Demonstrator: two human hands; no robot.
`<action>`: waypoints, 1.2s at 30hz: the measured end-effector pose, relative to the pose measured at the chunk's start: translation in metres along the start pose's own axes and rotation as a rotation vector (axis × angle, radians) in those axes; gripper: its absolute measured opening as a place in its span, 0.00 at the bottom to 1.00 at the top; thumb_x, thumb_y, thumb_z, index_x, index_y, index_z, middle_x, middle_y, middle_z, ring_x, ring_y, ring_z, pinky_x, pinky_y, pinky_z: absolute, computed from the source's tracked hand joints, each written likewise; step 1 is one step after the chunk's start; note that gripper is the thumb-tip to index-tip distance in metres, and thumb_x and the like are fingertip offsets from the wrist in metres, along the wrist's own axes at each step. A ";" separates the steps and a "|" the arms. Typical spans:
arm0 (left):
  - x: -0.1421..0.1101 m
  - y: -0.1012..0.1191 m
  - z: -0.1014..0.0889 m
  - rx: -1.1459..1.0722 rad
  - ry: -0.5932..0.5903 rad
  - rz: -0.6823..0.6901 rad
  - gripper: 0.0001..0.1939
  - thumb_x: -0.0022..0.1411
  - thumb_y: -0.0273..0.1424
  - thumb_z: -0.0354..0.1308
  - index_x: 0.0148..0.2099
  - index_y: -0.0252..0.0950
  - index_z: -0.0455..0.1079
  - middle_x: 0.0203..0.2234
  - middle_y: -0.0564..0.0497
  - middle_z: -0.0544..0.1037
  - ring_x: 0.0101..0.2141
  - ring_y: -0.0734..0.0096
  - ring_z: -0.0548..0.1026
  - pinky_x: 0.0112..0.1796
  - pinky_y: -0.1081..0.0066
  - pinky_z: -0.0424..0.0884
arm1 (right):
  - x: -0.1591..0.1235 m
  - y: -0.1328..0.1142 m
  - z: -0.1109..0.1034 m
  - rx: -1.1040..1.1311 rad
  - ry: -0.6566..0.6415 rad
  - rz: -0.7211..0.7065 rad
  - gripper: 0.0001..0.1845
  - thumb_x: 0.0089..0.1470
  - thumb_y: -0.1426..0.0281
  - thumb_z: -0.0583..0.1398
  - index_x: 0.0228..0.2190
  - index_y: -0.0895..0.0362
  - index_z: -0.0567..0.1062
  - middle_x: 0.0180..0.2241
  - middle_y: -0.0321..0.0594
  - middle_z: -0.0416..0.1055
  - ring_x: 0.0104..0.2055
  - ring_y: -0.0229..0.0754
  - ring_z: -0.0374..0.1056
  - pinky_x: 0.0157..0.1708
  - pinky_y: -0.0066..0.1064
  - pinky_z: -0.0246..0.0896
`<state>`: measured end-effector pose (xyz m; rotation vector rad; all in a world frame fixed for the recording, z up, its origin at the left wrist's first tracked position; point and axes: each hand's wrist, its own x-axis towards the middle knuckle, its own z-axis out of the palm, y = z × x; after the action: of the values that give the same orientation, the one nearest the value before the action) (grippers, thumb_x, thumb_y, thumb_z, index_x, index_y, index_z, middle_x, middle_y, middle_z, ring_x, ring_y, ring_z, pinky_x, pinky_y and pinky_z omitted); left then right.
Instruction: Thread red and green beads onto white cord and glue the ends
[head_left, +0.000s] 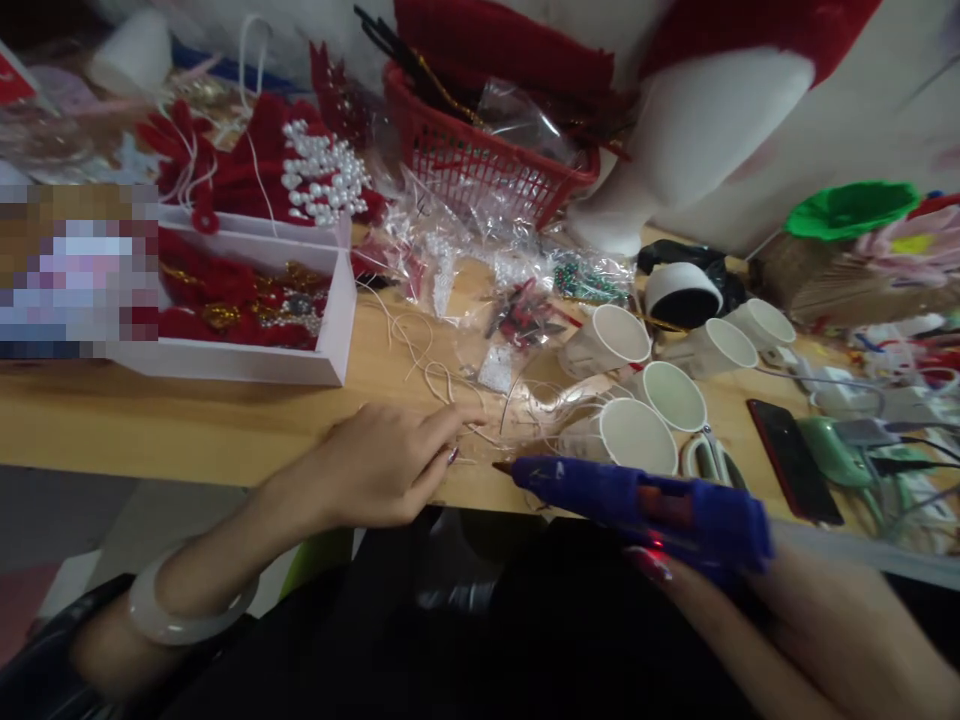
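Observation:
My right hand [795, 610] is closed round a blue hot glue gun [637, 500], whose nozzle points left over the front of the table. A small red light glows on the gun beside my thumb. My left hand [382, 465], a pale bangle [191, 605] on its wrist, rests at the table's front edge. Its index finger and thumb come together on a white cord [480, 432], a short way left of the nozzle; the exact grip is partly hidden. More loose cord [431, 370] lies tangled beyond the fingertips, near a small bag of white beads [496, 369].
Several paper cups [637, 437] stand or lie right of centre. A white box [337, 320] of red and gold ornaments sits left. Behind are a red basket [480, 170] and a white mannequin head [697, 130]. A phone [795, 460] and scissors [709, 455] lie right.

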<state>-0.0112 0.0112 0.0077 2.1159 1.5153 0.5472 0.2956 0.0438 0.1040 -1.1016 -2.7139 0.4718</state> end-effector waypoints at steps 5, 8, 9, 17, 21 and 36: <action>0.001 0.001 -0.002 -0.028 -0.039 -0.004 0.26 0.59 0.30 0.50 0.59 0.42 0.67 0.27 0.50 0.78 0.25 0.64 0.70 0.26 0.67 0.56 | 0.036 -0.024 0.009 -0.024 -0.065 -0.115 0.06 0.59 0.69 0.55 0.37 0.44 0.67 0.24 0.37 0.75 0.19 0.48 0.70 0.16 0.36 0.66; 0.001 0.002 -0.002 -0.003 -0.029 0.006 0.27 0.58 0.29 0.50 0.61 0.41 0.66 0.22 0.51 0.75 0.21 0.64 0.66 0.25 0.66 0.52 | 0.038 -0.022 0.012 -0.036 -0.093 -0.108 0.05 0.60 0.70 0.55 0.34 0.46 0.65 0.20 0.35 0.71 0.16 0.45 0.66 0.13 0.33 0.62; 0.001 0.002 -0.002 0.001 -0.026 0.006 0.27 0.58 0.29 0.50 0.61 0.41 0.66 0.21 0.51 0.74 0.21 0.64 0.65 0.25 0.66 0.51 | 0.039 -0.021 0.014 -0.042 -0.092 -0.111 0.05 0.60 0.69 0.55 0.33 0.46 0.64 0.19 0.34 0.69 0.15 0.45 0.65 0.13 0.33 0.61; 0.000 0.003 -0.002 -0.015 -0.084 -0.031 0.25 0.59 0.30 0.50 0.59 0.43 0.67 0.24 0.50 0.75 0.23 0.64 0.65 0.27 0.65 0.50 | 0.042 -0.023 0.021 -0.060 -0.075 -0.147 0.01 0.61 0.68 0.56 0.36 0.48 0.67 0.21 0.37 0.72 0.19 0.43 0.68 0.18 0.32 0.63; 0.000 0.001 -0.002 -0.001 -0.038 0.007 0.22 0.58 0.29 0.50 0.56 0.42 0.69 0.21 0.51 0.73 0.21 0.65 0.64 0.26 0.65 0.50 | 0.041 -0.022 0.020 -0.030 -0.075 -0.152 0.02 0.63 0.68 0.55 0.36 0.50 0.67 0.21 0.36 0.72 0.17 0.40 0.66 0.17 0.30 0.61; -0.002 0.004 -0.005 0.166 0.073 0.143 0.16 0.59 0.24 0.49 0.49 0.37 0.70 0.22 0.52 0.78 0.20 0.66 0.71 0.21 0.68 0.52 | 0.045 -0.027 0.019 -0.101 -0.052 -0.195 0.06 0.63 0.70 0.53 0.32 0.51 0.66 0.20 0.32 0.72 0.16 0.38 0.67 0.14 0.25 0.62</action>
<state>-0.0115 0.0087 0.0140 2.3693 1.5031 0.5715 0.2406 0.0532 0.0980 -0.8455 -2.8811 0.3413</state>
